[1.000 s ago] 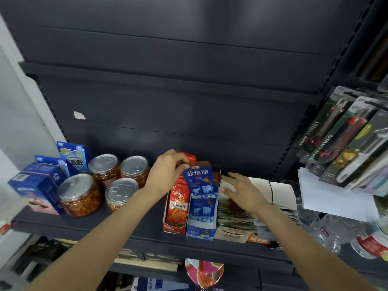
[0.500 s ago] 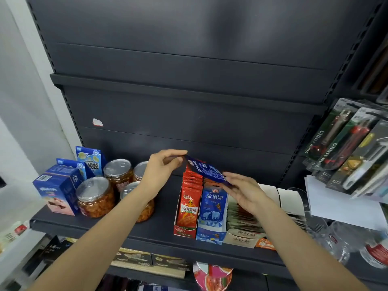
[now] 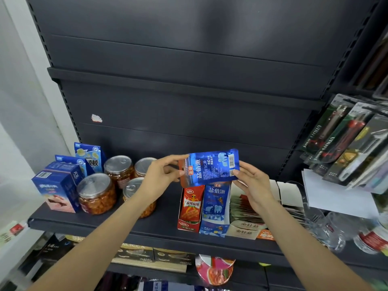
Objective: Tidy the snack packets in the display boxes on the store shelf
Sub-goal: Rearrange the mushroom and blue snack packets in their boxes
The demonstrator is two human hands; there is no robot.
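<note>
Blue foil snack packet (image 3: pixel 212 168) is held sideways in mid-frame, above the display boxes and clear of them. The left hand (image 3: pixel 161 177) grips its left end, thumb in front and fingers curled behind; the right hand (image 3: pixel 253 185) pinches its lower right corner, beside the barcode, with the remaining fingers relaxed below.

Directly beneath the packet, on the dark metal shelf (image 3: pixel 109 226), three display boxes stand side by side at lower centre:
- red display box (image 3: pixel 190 211), with red packets standing upright inside
- blue display box (image 3: pixel 215 211), with a matching blue packet upright at its front
- beige display box (image 3: pixel 244 226), with flat packets stacked leaning toward the back

At the left of the frame, on the same shelf, four clear jars with pull-tab lids (image 3: pixel 97 194) are grouped; the left forearm crosses in front of two of them. Blue cartons (image 3: pixel 59 186) stand just left of the jars. At the right edge, carded utility knives (image 3: pixel 336 139) hang above a white sheet of paper (image 3: pixel 336 194). Clear plastic containers (image 3: pixel 327 229) sit at lower right
</note>
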